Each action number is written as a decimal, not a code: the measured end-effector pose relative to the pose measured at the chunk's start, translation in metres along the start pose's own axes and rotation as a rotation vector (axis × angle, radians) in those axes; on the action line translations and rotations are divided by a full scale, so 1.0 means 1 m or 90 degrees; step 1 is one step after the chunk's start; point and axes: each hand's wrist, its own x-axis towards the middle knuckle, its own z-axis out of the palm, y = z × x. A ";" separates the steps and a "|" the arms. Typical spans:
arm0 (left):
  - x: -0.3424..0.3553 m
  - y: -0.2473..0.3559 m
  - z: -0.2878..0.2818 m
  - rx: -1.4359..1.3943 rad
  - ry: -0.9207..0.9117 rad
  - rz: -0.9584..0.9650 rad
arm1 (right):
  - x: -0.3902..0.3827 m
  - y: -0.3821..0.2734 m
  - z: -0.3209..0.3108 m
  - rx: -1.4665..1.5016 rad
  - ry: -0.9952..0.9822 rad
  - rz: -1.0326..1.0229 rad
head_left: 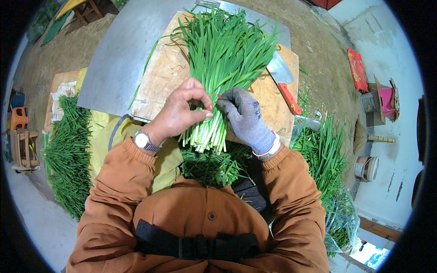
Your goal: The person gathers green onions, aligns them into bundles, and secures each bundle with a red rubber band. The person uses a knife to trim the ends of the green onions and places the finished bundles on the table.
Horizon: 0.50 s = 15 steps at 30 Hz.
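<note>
A thick bunch of garlic chives (227,54) lies on a wooden cutting board (159,77), its pale cut ends toward me. My bare left hand (187,102) is at the left side of the bunch near the stems, thumb and forefinger pinching one end of a red tie (209,108). At the right side, my right hand (243,116) in a grey glove has its fingers closed at another red bit of the tie. The stretch between the two ends is hidden. A cleaver (284,84) with a red handle rests on the board to the right.
Under the board is a metal tabletop (118,59). Heaped chives (68,154) lie at the left, with more loose chives (323,150) at the right beside clear plastic. Below the board are cut greens (214,166). A bucket (366,168) and a broom (364,136) stand by the right wall.
</note>
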 end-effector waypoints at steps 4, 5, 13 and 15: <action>-0.002 -0.008 0.008 -0.058 0.003 -0.057 | -0.002 -0.004 0.005 -0.063 0.004 -0.078; -0.001 -0.012 0.008 -0.083 0.007 -0.073 | -0.001 -0.005 0.006 -0.077 0.000 -0.092; -0.002 -0.026 0.007 -0.262 0.034 -0.165 | 0.010 -0.008 0.002 0.007 -0.078 0.035; -0.003 -0.026 0.010 -0.261 0.055 -0.153 | 0.011 -0.008 -0.002 -0.016 -0.100 0.041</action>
